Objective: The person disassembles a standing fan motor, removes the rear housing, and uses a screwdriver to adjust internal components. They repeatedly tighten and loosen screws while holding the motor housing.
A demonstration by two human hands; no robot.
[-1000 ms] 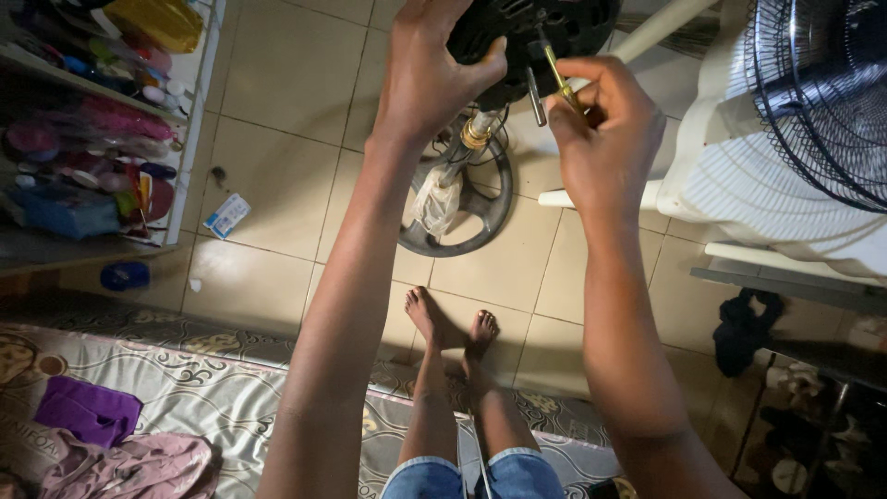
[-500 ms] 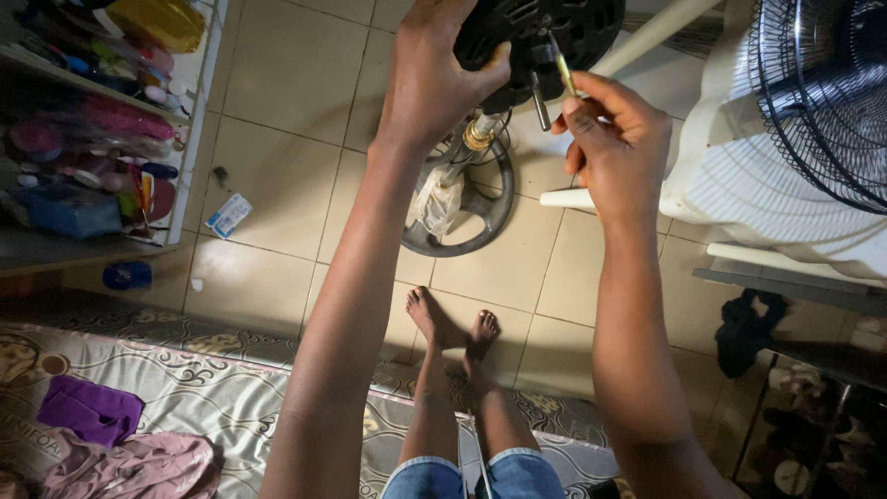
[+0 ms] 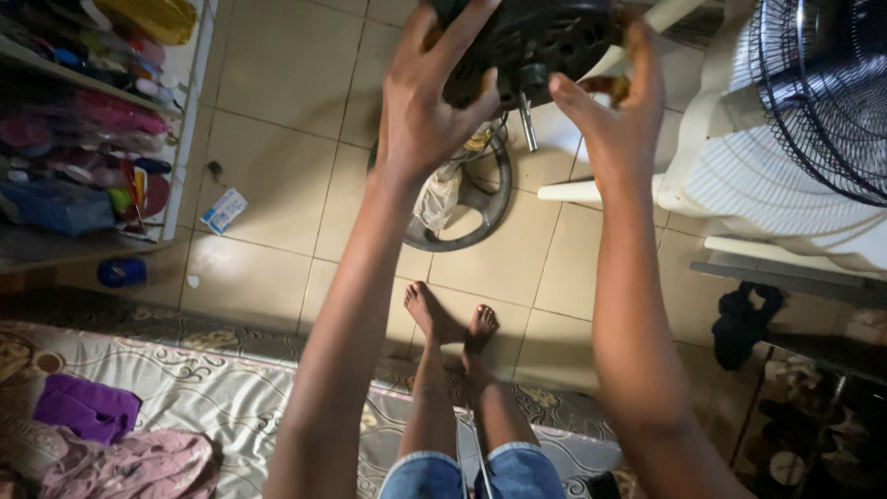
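Note:
A black fan motor housing (image 3: pixel 545 42) with a metal shaft pointing down is held up at the top of the head view. My left hand (image 3: pixel 434 102) grips its left side, fingers spread over the casing. My right hand (image 3: pixel 614 106) is closed at the housing's right side on a small yellowish tool handle, mostly hidden by the fingers. Below on the tiled floor lies the round grey fan base (image 3: pixel 471 199) with a crumpled plastic bag in it. My bare feet (image 3: pixel 453 323) rest on the tiles beneath.
A black wire fan guard (image 3: pixel 822 92) lies on a white plastic chair (image 3: pixel 739 166) at the right. Cluttered shelves (image 3: pixel 83 139) stand at the left, with a small packet (image 3: pixel 223 211) on the floor. A patterned mattress (image 3: pixel 203 388) carries purple and pink cloths. Shoes lie at the lower right.
The view has shifted, so the housing and both hands sit higher in frame. The yellow tool shaft, earlier visible at the housing, is now hidden in my right hand.

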